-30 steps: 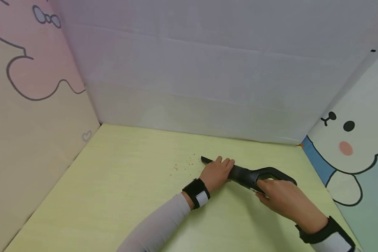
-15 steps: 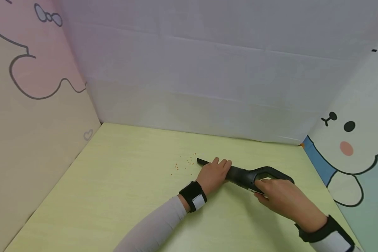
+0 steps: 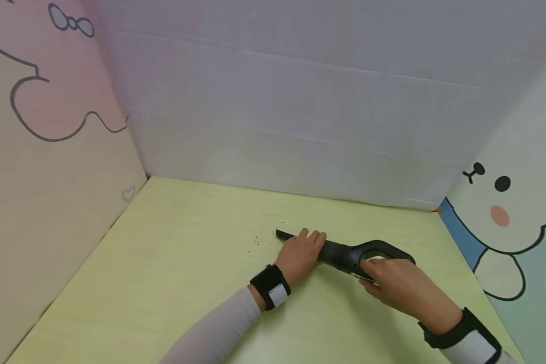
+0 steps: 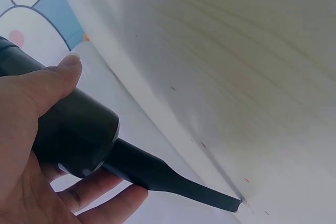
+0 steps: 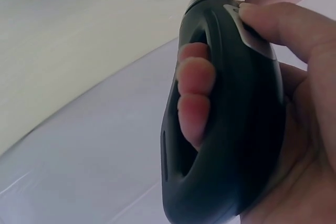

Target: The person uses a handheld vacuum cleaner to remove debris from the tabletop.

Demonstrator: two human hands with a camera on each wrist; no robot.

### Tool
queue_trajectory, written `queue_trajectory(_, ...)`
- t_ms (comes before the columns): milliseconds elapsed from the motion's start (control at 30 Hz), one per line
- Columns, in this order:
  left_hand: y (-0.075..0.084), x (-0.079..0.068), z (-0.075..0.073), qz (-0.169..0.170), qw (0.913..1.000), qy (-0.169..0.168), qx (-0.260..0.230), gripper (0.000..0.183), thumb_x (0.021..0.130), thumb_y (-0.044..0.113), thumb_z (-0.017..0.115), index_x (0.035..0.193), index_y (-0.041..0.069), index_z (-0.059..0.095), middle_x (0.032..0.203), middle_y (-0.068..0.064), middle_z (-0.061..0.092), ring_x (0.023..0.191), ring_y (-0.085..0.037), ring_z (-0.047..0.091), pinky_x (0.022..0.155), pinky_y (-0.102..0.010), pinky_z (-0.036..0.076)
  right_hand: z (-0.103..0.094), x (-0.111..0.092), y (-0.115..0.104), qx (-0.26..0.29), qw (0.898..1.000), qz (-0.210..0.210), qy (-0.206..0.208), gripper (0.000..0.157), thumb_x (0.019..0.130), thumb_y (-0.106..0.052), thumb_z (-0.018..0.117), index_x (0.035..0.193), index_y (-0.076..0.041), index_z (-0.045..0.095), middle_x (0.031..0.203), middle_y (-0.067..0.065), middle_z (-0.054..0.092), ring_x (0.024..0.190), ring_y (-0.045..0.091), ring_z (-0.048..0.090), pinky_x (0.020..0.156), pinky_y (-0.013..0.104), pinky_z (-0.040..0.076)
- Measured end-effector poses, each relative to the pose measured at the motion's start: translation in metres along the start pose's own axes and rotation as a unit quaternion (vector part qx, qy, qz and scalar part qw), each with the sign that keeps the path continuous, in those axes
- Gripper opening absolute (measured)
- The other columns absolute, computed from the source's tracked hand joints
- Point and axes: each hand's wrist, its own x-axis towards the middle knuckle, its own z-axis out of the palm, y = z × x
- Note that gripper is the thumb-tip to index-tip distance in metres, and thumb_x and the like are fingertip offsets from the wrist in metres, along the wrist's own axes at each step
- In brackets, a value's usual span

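Observation:
A black handheld vacuum cleaner [image 3: 341, 256] with a narrow crevice nozzle [image 4: 178, 183] is held slanting over the table [image 3: 164, 283]. My right hand [image 3: 398, 283] grips its loop handle; in the right wrist view the fingers [image 5: 195, 80] come through the opening and the thumb lies near a silvery panel on top. My left hand [image 3: 299, 257] holds the front of the body, thumb on one side and fingers on the other in the left wrist view. Orange crumbs [image 3: 257, 241] lie scattered just left of the nozzle tip, some right at it.
A whitish back wall [image 3: 282, 116] rises behind the table. Cartoon-printed side panels stand at the left [image 3: 63, 167] and the right [image 3: 505, 242]. Both wrists wear black straps.
Both hands have shifted a little to the left with the vacuum cleaner. Its nozzle tip has come in among the crumbs at their right side.

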Motion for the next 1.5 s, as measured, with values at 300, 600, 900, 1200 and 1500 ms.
queue_trajectory(300, -0.004, -0.006, 0.002, -0.01, 0.9999, -0.002, 0.012, 0.061, 0.078, 0.06, 0.06, 0.112, 0.012, 0.046, 0.095, 0.003, 0.054, 0.08, -0.015, 0.05, 0.046, -0.02, 0.043, 0.002, 0.005, -0.002, 0.005, 1.0, -0.012, 0.001, 0.021, 0.076, -0.03, 0.072, 0.077, -0.018, 0.054, 0.062, -0.012, 0.049, 0.047, 0.003, 0.032, 0.043, 0.024, 0.033)
queue_trajectory(600, -0.001, -0.008, -0.01, -0.011, 0.9998, -0.019, 0.004, 0.059, 0.075, 0.058, 0.065, 0.107, 0.013, 0.046, 0.093, 0.004, 0.054, 0.077, -0.014, 0.05, 0.042, -0.021, 0.041, 0.005, 0.0, 0.002, 0.018, 1.0, -0.013, 0.0, 0.021, 0.077, -0.031, 0.071, 0.079, -0.02, 0.053, 0.064, -0.014, 0.047, 0.047, 0.003, 0.032, 0.044, 0.025, 0.033)
queue_trajectory(900, 0.009, 0.0, -0.016, -0.002, 0.9994, -0.033, 0.008, 0.053, 0.078, 0.056, 0.063, 0.107, 0.014, 0.045, 0.095, 0.005, 0.055, 0.083, -0.014, 0.051, 0.05, -0.026, 0.047, 0.012, -0.015, 0.006, 0.023, 1.0, 0.013, 0.01, 0.022, 0.077, -0.032, 0.071, 0.082, -0.021, 0.053, 0.063, -0.015, 0.042, 0.051, 0.003, 0.033, 0.047, 0.025, 0.033)
queue_trajectory(1200, 0.012, 0.005, -0.022, 0.01, 0.9991, -0.039, 0.016, 0.055, 0.078, 0.056, 0.062, 0.113, 0.015, 0.048, 0.101, 0.005, 0.057, 0.089, -0.016, 0.053, 0.061, -0.032, 0.051, 0.022, -0.024, 0.012, 0.027, 0.999, 0.034, 0.023, 0.025, 0.077, -0.033, 0.07, 0.079, -0.021, 0.049, 0.06, -0.014, 0.035, 0.051, 0.003, 0.033, 0.046, 0.024, 0.031)
queue_trajectory(1500, 0.014, 0.007, -0.025, 0.017, 0.9988, -0.035, 0.029, 0.055, 0.078, 0.057, 0.063, 0.113, 0.016, 0.049, 0.1, 0.006, 0.058, 0.09, -0.016, 0.053, 0.068, -0.034, 0.05, 0.028, -0.026, 0.017, 0.067, 0.993, 0.085, -0.04, 0.023, 0.079, -0.032, 0.067, 0.08, -0.019, 0.048, 0.06, -0.01, 0.038, 0.051, 0.005, 0.035, 0.047, 0.026, 0.033)
